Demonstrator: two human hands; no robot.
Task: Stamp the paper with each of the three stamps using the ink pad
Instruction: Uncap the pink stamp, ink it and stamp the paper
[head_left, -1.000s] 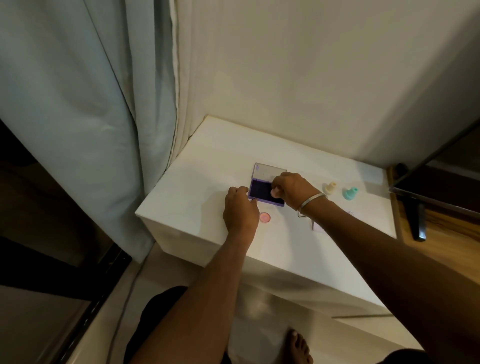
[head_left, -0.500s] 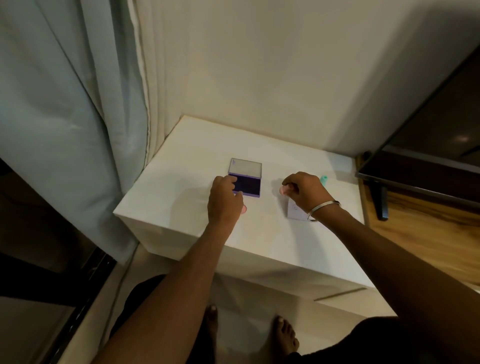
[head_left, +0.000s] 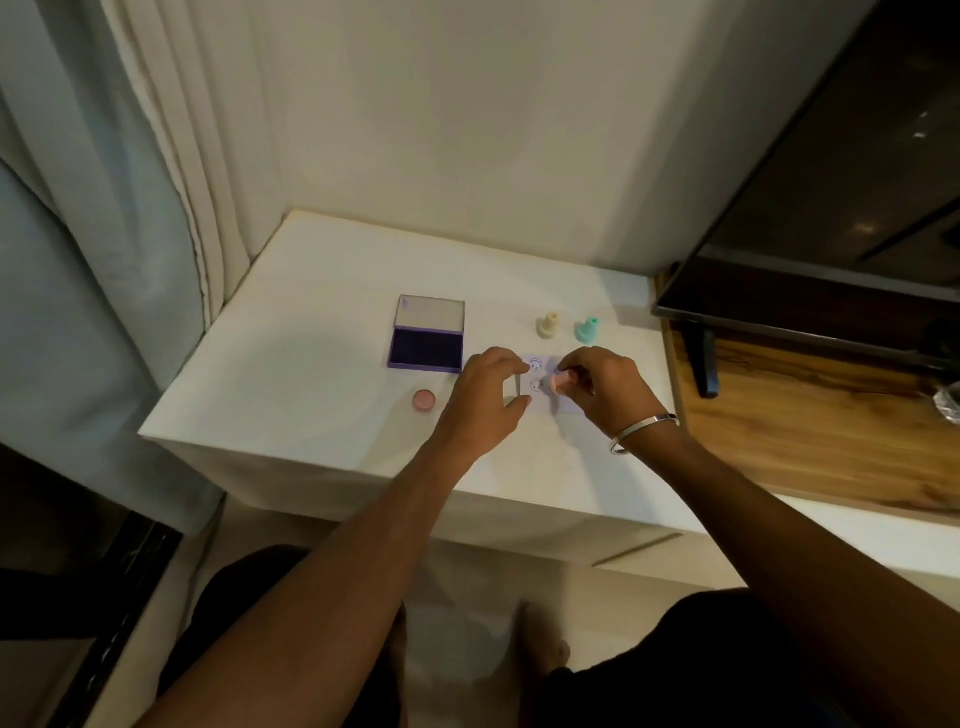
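Note:
A small white paper (head_left: 540, 375) with two round printed marks lies on the white table (head_left: 311, 384). My right hand (head_left: 602, 387) grips a pink stamp (head_left: 560, 383) held down over the paper's right side. My left hand (head_left: 488, 395) rests at the paper's left edge, fingertips touching it. The purple ink pad (head_left: 427, 349) lies open to the left, lid up. A yellow stamp (head_left: 547, 325) and a teal stamp (head_left: 587, 330) stand upright behind the paper. A pink cap (head_left: 424, 400) lies near the front edge.
A pale curtain (head_left: 130, 218) hangs at the left and a wall stands behind the table. A dark screen on a stand (head_left: 810, 270) sits on a wooden surface (head_left: 810, 431) to the right. My legs and feet are below the table's front edge.
My right hand carried the pink stamp from the ink pad over to the paper. My left hand left the ink pad and came to the paper's left edge.

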